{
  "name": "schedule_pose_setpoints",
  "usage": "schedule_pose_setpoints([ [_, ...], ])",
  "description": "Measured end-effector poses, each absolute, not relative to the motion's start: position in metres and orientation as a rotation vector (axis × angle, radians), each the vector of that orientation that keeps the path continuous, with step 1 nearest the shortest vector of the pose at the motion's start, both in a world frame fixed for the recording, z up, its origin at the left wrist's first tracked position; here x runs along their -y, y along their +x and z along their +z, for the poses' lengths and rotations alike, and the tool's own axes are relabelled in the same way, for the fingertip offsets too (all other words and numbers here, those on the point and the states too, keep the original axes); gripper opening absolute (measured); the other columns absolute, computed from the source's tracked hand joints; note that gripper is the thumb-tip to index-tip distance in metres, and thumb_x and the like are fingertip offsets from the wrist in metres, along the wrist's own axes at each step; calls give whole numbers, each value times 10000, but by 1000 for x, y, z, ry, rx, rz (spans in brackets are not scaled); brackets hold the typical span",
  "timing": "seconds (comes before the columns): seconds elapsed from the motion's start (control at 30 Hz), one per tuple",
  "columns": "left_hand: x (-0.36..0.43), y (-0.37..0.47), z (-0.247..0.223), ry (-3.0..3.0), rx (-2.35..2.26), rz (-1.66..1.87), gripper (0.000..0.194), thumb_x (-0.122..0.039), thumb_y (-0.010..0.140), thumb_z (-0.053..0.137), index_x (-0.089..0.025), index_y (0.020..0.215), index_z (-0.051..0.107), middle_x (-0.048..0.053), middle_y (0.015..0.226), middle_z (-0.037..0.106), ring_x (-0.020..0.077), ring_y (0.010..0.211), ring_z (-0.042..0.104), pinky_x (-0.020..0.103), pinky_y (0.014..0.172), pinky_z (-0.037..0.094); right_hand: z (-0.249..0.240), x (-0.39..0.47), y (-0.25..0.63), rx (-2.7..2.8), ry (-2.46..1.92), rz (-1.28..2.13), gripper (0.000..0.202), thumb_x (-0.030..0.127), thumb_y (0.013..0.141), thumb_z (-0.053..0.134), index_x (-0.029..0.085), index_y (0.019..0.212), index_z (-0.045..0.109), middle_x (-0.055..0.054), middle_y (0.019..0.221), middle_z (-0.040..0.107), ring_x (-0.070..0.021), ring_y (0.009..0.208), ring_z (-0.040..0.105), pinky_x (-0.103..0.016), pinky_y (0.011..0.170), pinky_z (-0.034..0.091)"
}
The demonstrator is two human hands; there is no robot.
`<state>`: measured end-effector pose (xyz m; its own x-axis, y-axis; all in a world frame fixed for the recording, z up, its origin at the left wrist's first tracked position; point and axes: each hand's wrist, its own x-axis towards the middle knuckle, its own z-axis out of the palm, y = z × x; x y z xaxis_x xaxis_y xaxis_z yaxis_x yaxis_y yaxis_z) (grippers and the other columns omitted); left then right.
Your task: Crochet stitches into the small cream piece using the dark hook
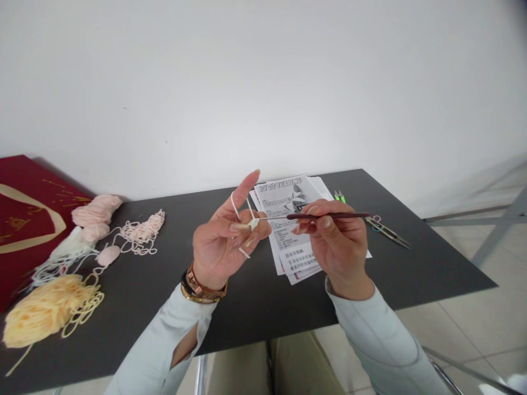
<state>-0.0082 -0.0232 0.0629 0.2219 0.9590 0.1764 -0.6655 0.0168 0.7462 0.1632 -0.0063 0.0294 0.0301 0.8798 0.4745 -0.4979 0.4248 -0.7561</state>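
Above the dark table, my left hand [228, 236] pinches a small piece of white crochet work [254, 223] between thumb and fingers. White yarn [235, 207] loops around its raised index finger, and a short tail shows below the other fingers. My right hand [340, 241] grips a crochet hook [327, 215] with a dark brown handle, held roughly level like a pen. The hook's thin metal shaft points left and meets the white piece at the left fingertips. Its very tip is too small to make out.
Printed sheets [288, 241] lie beneath my hands. To their right are green-handled snips [339, 196] and scissors [387, 231]. Yellow yarn [43, 310], pink yarn [96, 214] and a loose pink tangle [144, 233] lie at the left by a red bag [24, 219]. A wall stands behind the table [436, 269].
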Motion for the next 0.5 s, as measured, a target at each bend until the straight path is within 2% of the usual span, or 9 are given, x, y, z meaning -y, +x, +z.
schedule_pose_setpoints([
  [0.17, 22, -8, 62, 868, -424, 1338, 551, -101, 631, 607, -237, 1156, 707, -78, 394, 223, 103, 480, 263, 253, 554, 363, 34, 6, 163, 994, -458, 1229, 156, 375, 799, 759, 223, 829, 743, 0, 669, 737, -114, 531, 684, -208, 515, 604],
  [0.37, 18, -11, 53, 1144, -419, 1419, 547, -136, 723, 702, -286, 1248, 666, -33, 443, 435, 146, 553, 441, 278, 543, 376, 34, -1, 161, 799, -465, 1599, 166, 329, 762, 780, 181, 798, 715, 38, 582, 710, -65, 448, 647, -120, 491, 579],
  [0.5, 17, -6, 46, 1252, -447, 1486, 543, -110, 775, 690, -303, 1280, 643, -22, 523, 478, 149, 597, 449, 282, 544, 379, 30, -6, 157, 685, -452, 1767, 138, 276, 740, 787, 165, 798, 728, 30, 600, 732, -70, 486, 686, -102, 531, 588],
])
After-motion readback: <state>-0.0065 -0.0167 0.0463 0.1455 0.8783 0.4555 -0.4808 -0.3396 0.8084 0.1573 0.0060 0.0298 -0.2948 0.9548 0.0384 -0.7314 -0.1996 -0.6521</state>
